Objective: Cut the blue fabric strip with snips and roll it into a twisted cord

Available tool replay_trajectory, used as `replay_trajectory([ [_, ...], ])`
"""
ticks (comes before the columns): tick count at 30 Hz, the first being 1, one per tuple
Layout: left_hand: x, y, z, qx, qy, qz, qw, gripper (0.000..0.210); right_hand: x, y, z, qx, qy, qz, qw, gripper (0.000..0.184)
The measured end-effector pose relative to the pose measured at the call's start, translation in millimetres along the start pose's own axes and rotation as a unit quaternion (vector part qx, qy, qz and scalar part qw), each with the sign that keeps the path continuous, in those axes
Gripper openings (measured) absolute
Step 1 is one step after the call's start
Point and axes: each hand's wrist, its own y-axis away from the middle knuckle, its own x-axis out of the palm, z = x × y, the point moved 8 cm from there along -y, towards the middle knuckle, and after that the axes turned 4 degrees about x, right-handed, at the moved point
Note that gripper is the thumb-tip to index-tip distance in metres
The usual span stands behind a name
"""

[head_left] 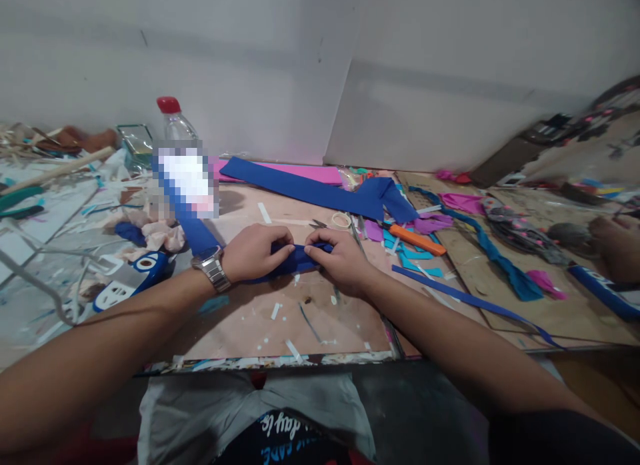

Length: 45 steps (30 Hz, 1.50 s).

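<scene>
Between my two hands stretches a dark blue fabric strip, low over the tabletop and gathered into folds. My left hand, with a metal watch at its wrist, pinches it between thumb and fingers. Close beside it my right hand pinches the same strip, thumb on top. A length of blue fabric runs from behind my left wrist up toward a blurred patch by the bottle; whether it is the same strip I cannot tell. Beyond my hands lies a wide folded blue fabric band over pink material.
A red-capped clear bottle stands at the back left. An orange-handled cutter, small scissors and fabric scraps lie to the right. Left is a blue-and-white glue gun with its cable. Another person's hand shows at the far right.
</scene>
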Motion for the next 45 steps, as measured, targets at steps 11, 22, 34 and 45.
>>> replay_trajectory([
  [11,1.7,-1,0,0.005,0.036,0.042,0.998,0.026,2,1,5,-0.014,0.026,0.018,0.999,0.012],
  [22,3.9,-1,-1,-0.005,0.093,0.080,0.992,0.029,3,1,9,-0.042,0.023,0.024,0.999,0.012],
  [34,1.9,-1,2,-0.023,0.084,0.089,0.992,0.028,-1,3,12,-0.054,0.017,-0.006,0.998,0.012],
  [45,-8.5,-3,9,-0.045,-0.033,0.046,0.997,0.031,-7,-1,1,-0.034,0.013,-0.043,0.998,0.012],
])
